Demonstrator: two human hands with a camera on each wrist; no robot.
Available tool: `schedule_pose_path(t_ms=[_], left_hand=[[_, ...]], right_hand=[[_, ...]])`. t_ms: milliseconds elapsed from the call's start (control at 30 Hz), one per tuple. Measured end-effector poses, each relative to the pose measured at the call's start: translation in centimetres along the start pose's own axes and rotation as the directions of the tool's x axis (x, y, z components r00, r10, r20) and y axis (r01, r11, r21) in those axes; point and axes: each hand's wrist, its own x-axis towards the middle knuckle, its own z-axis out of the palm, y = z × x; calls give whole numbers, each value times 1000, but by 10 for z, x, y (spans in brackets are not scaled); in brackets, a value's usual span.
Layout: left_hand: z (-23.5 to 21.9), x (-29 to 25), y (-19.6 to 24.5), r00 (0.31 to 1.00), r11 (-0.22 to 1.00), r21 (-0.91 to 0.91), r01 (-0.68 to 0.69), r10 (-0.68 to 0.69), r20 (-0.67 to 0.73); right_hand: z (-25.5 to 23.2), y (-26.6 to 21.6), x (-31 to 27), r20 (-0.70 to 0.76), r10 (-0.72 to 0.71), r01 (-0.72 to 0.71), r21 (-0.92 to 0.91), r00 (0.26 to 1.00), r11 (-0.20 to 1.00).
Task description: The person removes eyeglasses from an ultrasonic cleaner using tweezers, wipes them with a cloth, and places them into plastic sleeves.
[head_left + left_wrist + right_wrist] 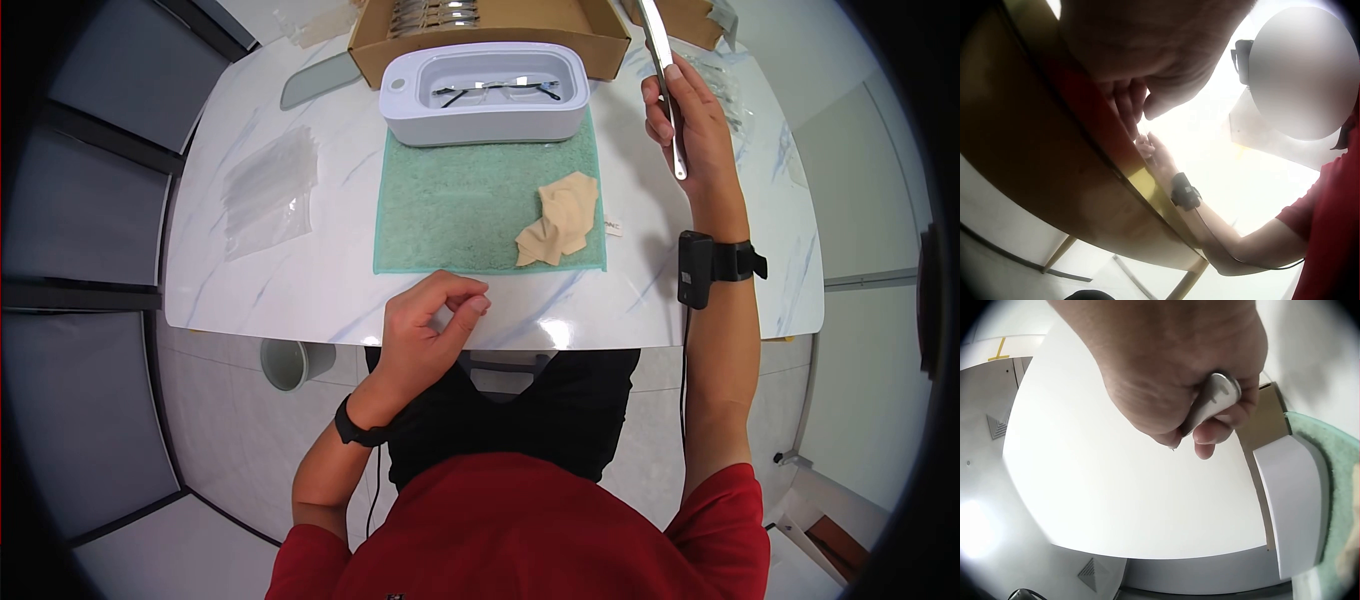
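My right hand point(692, 120) grips a long, shiny metal handle point(679, 160) at the table's right side. Its near end is rounded, with a small hole in the head view; the far end runs past the top of that view, so the kind of tool is hidden. My left hand point(428, 325) is over the front table edge, fingers loosely curled and nothing in them. Ahead, a white ultrasonic cleaner point(455, 128) has its basin uncovered, with a pair of glasses point(497, 90) inside. It stands on the back of a green towel point(450, 210), where a crumpled beige cloth point(565, 220) also lies.
Behind the cleaner stands a cardboard box point(620, 55) with several wrapped items in it. A grey lid point(318, 82) and clear plastic bags point(270, 190) lie on the left. More plastic packaging point(725, 90) is beyond the right hand. A bin point(287, 365) stands on the floor.
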Motion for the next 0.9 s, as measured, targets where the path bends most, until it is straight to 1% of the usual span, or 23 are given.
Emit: schedule_pose_path(t_ms=[233, 300, 500, 533, 600, 733, 800, 900], left_hand=[[-4, 4, 2, 998, 999, -21, 40, -39, 42], [-5, 6, 5, 995, 996, -48, 73, -69, 69], [-7, 9, 5, 987, 987, -76, 143, -136, 88], [-6, 10, 3, 987, 987, -76, 144, -137, 87], [-3, 11, 0, 995, 988, -115, 103, -102, 18], [1, 9, -4, 994, 986, -129, 106, -106, 7], [3, 8, -6, 998, 995, -82, 62, -63, -13], [3, 7, -6, 998, 996, -78, 52, -53, -19]], right_hand=[[6, -1, -3, -6, 41, -41, -47, 999, 998], [6, 0, -2, -7, 48, -48, -57, 999, 997], [3, 7, 0, -3, 52, -52, -50, 999, 997], [2, 8, 0, -4, 52, -52, -56, 999, 997], [3, 9, 0, -6, 53, -54, -63, 999, 997], [3, 10, 0, -3, 63, -63, -66, 998, 996], [3, 11, 0, -8, 69, -70, -67, 998, 995], [3, 12, 0, 8, 72, -71, -64, 997, 995]])
